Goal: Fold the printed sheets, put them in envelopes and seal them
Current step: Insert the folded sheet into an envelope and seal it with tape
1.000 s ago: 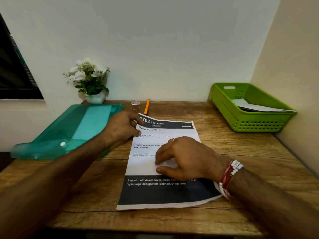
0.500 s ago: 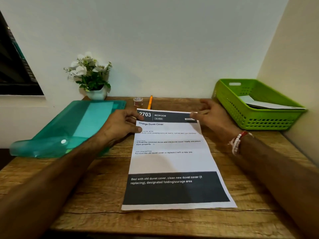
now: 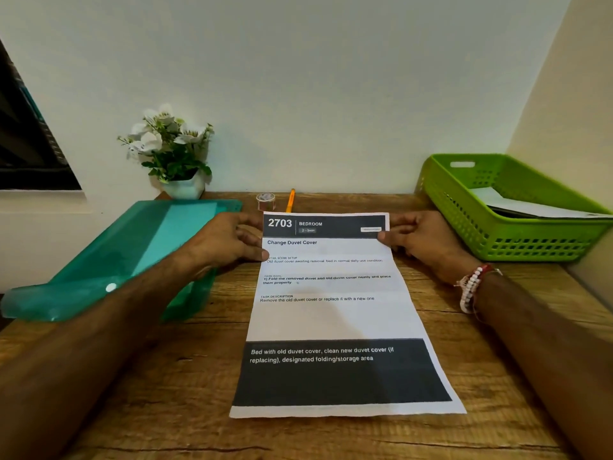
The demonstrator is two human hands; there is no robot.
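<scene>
I've got left hand [image 3: 229,242] and right hand [image 3: 421,242] fingers clamped on the printed sheet's [image 3: 331,313] far corners, ready to fold it toward the worktop's [image 3: 185,386] near edge.

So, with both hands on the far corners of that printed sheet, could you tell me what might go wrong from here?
1. The left hand and right hand grip the printed sheet at different heights, so the fold may come out skewed.
2. The small tape roll and orange pen lie just beyond the sheet's far edge; lifting that edge could knock them.
3. The left forearm lies over the green folder and could drag it.
</scene>
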